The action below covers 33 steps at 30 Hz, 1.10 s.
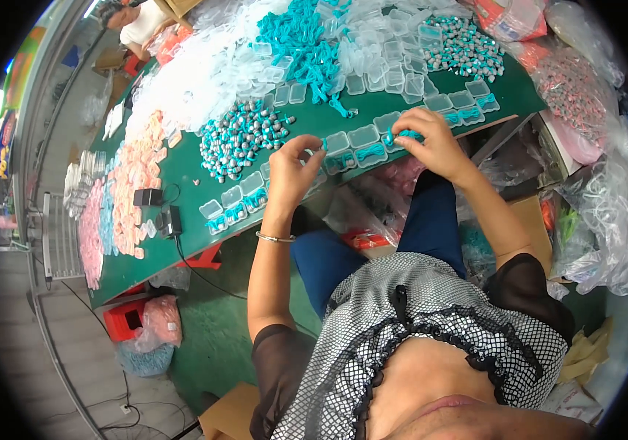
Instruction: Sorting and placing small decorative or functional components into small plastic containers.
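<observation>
My left hand (pixel 293 170) hovers over the front edge of a green table (pixel 182 242), fingers pinched on the end of a teal cord (pixel 321 144). My right hand (pixel 425 139) grips a bunched teal cord (pixel 402 136) above a row of small clear plastic boxes (pixel 364 136). Some boxes in that row hold coiled teal cords (pixel 371 153). A heap of teal and silver earbuds (pixel 244 136) lies just left of my left hand.
A tangle of teal cords (pixel 303 40) and many empty clear boxes (pixel 380 51) fill the table's far side. A second earbud pile (pixel 464 48) sits far right. Pink and orange pieces (pixel 134 183) cover the left. Plastic bags (pixel 607 220) crowd my right. Another person (pixel 138 22) sits beyond.
</observation>
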Each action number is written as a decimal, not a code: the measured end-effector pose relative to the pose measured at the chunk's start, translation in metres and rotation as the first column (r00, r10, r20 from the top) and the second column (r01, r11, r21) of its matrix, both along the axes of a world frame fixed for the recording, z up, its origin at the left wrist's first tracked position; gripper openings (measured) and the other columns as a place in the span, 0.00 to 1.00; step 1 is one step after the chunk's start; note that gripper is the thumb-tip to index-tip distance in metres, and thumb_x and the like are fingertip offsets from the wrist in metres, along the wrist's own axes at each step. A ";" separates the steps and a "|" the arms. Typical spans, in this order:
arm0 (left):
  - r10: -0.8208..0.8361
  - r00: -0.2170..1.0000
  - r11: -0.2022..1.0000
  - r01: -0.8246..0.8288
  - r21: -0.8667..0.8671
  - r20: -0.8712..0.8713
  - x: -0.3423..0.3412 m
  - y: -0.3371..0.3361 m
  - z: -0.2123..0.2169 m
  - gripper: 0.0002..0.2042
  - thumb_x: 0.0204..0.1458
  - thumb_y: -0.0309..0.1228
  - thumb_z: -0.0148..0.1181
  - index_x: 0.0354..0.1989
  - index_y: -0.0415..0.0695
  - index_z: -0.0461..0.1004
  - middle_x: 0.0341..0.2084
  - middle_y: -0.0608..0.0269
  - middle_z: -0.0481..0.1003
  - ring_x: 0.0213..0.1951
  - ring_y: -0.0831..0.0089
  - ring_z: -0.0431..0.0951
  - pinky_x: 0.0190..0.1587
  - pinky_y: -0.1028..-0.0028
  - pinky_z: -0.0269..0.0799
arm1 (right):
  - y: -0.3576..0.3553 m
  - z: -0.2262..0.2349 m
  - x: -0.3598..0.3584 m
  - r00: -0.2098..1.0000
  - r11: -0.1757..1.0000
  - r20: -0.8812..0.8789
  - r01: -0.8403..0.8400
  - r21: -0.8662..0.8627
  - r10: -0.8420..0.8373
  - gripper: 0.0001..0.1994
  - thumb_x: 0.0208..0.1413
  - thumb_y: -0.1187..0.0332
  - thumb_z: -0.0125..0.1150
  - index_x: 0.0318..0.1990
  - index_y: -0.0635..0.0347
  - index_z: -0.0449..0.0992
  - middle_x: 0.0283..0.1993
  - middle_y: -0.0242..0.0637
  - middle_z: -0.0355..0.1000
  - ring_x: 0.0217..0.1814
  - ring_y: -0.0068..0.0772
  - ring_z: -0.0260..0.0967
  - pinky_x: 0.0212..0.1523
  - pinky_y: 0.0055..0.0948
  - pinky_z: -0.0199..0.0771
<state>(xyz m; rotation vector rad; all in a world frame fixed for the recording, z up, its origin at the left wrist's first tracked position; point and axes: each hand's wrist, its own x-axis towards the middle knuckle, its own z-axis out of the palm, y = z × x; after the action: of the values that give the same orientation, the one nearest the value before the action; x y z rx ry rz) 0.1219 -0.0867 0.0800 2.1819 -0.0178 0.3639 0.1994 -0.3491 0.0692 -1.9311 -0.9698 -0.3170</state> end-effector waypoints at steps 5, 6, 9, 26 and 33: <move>-0.046 0.993 0.991 0.032 0.128 0.106 -0.014 -0.030 -0.004 0.08 0.40 0.20 0.64 0.31 0.40 0.76 0.27 0.61 0.75 0.25 0.75 0.72 0.28 0.76 0.68 | 0.010 -0.016 -0.014 1.000 0.988 0.008 0.028 -0.153 -0.027 0.05 0.45 0.71 0.61 0.31 0.56 0.73 0.32 0.30 0.71 0.40 0.33 0.67 0.48 0.34 0.56; -0.054 0.994 0.988 0.038 0.153 0.099 -0.016 -0.035 -0.003 0.07 0.40 0.22 0.63 0.30 0.40 0.76 0.28 0.59 0.75 0.27 0.68 0.74 0.30 0.72 0.69 | 0.015 -0.019 -0.016 0.999 0.987 0.022 0.031 -0.158 -0.027 0.05 0.45 0.71 0.61 0.31 0.55 0.73 0.31 0.29 0.71 0.39 0.32 0.67 0.51 0.35 0.52; -0.080 0.986 0.975 0.047 0.218 0.145 -0.010 -0.049 -0.017 0.06 0.40 0.24 0.63 0.28 0.42 0.76 0.30 0.59 0.75 0.33 0.60 0.75 0.34 0.64 0.69 | 0.022 -0.023 -0.019 0.991 0.981 0.124 0.063 -0.186 -0.040 0.05 0.45 0.69 0.61 0.31 0.51 0.74 0.32 0.27 0.70 0.41 0.30 0.66 0.51 0.37 0.51; -0.065 0.975 0.817 -0.070 0.573 0.213 0.000 -0.065 -0.031 0.04 0.39 0.29 0.64 0.25 0.48 0.78 0.28 0.67 0.74 0.33 0.66 0.71 0.35 0.64 0.58 | 0.027 -0.038 -0.014 0.963 0.960 0.256 0.146 -0.238 -0.083 0.02 0.45 0.68 0.62 0.28 0.51 0.76 0.36 0.28 0.66 0.46 0.32 0.62 0.52 0.42 0.49; -0.009 0.976 0.811 -0.120 0.572 0.217 0.002 -0.070 -0.028 0.03 0.38 0.29 0.64 0.23 0.48 0.77 0.26 0.67 0.74 0.33 0.66 0.72 0.34 0.65 0.58 | 0.027 -0.039 -0.014 0.967 0.960 0.239 0.150 -0.236 -0.092 0.02 0.45 0.68 0.61 0.28 0.52 0.76 0.36 0.29 0.66 0.46 0.33 0.62 0.52 0.42 0.50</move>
<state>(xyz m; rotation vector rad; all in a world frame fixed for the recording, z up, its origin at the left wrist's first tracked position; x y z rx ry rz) 0.1240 -0.1572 0.0524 2.7468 -0.2099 0.6983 0.1850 -0.3223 0.0299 -2.2290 -1.0835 -0.5151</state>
